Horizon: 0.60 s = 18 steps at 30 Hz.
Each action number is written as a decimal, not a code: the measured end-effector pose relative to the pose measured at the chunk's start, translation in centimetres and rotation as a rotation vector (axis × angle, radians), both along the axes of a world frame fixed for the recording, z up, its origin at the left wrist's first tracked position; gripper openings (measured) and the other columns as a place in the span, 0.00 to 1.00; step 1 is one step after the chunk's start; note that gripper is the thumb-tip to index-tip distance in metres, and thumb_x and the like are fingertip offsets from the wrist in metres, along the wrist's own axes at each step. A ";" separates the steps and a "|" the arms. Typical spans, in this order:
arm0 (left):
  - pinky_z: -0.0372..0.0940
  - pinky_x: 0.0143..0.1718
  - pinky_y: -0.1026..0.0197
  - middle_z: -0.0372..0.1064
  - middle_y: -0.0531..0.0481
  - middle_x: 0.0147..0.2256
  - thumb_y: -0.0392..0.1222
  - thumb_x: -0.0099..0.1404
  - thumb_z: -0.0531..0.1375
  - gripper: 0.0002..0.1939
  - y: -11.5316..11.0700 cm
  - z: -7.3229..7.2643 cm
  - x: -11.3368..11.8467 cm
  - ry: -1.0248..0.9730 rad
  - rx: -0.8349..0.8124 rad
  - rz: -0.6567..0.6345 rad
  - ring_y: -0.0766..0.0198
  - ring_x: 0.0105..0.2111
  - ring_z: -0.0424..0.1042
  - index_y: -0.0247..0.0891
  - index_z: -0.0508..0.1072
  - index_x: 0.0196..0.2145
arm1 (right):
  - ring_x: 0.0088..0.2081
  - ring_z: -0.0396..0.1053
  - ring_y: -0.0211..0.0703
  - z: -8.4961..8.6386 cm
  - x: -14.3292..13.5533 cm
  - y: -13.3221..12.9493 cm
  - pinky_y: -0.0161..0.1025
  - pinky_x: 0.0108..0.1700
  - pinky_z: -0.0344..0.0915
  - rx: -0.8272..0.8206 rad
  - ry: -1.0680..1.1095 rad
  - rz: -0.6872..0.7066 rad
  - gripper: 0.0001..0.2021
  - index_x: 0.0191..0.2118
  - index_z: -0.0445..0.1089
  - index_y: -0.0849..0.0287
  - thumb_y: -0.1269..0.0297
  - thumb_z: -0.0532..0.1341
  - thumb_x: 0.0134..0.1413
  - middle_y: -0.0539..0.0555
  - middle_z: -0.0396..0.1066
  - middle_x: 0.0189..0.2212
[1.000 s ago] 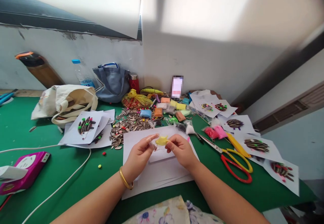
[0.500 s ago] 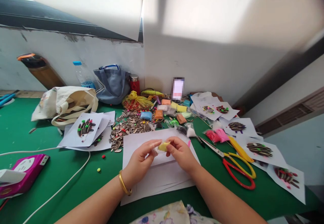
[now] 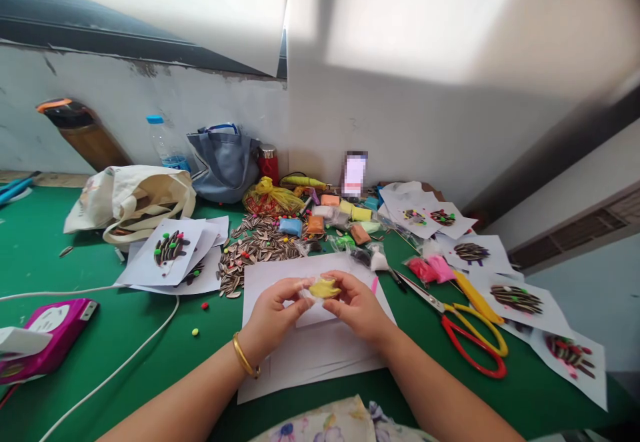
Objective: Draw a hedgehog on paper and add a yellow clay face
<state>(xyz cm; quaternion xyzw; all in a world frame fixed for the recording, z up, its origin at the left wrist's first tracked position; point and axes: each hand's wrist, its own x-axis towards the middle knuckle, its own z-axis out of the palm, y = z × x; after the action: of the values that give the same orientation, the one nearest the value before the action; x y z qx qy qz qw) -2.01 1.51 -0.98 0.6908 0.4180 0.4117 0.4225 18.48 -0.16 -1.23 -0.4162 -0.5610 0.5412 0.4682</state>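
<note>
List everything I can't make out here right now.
All in the head view:
- Yellow lump: parts hidden by the left hand and right hand.
- Phone: screen pixelated.
- Lower seed picture: partly covered by sheets above.
- Magenta box: cut off by the left edge.
- Mark on the wall: too small and faint.

From my remote view, I see an open cream canvas bag (image 3: 97, 205) before a brown bottle with an orange-trimmed black lid (image 3: 93, 141) and a clear, blue-capped plastic bottle (image 3: 167, 147). A slate-blue fabric bag (image 3: 227, 170) stands beside a red, silver-capped flask (image 3: 269, 170). A white cable (image 3: 125, 357) curves near a magenta plastic box (image 3: 63, 332).
</note>
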 end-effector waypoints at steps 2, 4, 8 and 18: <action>0.71 0.44 0.56 0.78 0.46 0.42 0.45 0.60 0.65 0.14 -0.1 -0.1 0.0 0.021 0.028 0.006 0.58 0.38 0.76 0.42 0.80 0.44 | 0.42 0.70 0.44 0.1 -0.2 -0.2 0.41 0.43 0.67 0.005 -0.053 0.006 0.21 0.50 0.69 0.54 0.60 0.68 0.49 0.53 0.73 0.43; 0.71 0.44 0.56 0.79 0.46 0.41 0.46 0.61 0.65 0.12 -0.2 0.0 0.0 0.030 0.044 0.008 0.58 0.39 0.76 0.43 0.80 0.42 | 0.37 0.70 0.42 0.1 -0.4 -0.3 0.39 0.39 0.67 -0.007 -0.074 0.012 0.18 0.48 0.70 0.54 0.61 0.67 0.50 0.52 0.73 0.39; 0.71 0.45 0.56 0.79 0.47 0.39 0.46 0.62 0.64 0.08 -0.4 0.4 0.1 0.024 0.074 0.022 0.57 0.40 0.77 0.42 0.80 0.36 | 0.30 0.67 0.38 -0.2 -0.6 -0.2 0.37 0.33 0.65 -0.053 -0.008 -0.045 0.22 0.51 0.65 0.54 0.62 0.67 0.49 0.48 0.69 0.31; 0.70 0.46 0.55 0.74 0.44 0.43 0.44 0.64 0.61 0.07 -0.6 1.4 0.2 -0.230 -0.005 0.071 0.57 0.45 0.74 0.39 0.74 0.36 | 0.35 0.68 0.41 0.0 0.4 0.2 0.40 0.40 0.67 -0.026 0.045 -0.130 0.15 0.44 0.71 0.54 0.58 0.68 0.50 0.52 0.71 0.38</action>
<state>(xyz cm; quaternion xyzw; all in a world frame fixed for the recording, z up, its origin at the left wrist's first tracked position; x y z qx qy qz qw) -1.85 0.93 0.41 0.6228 0.3921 0.5018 0.4545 18.87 0.02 -1.19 -0.4454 -0.5151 0.5260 0.5095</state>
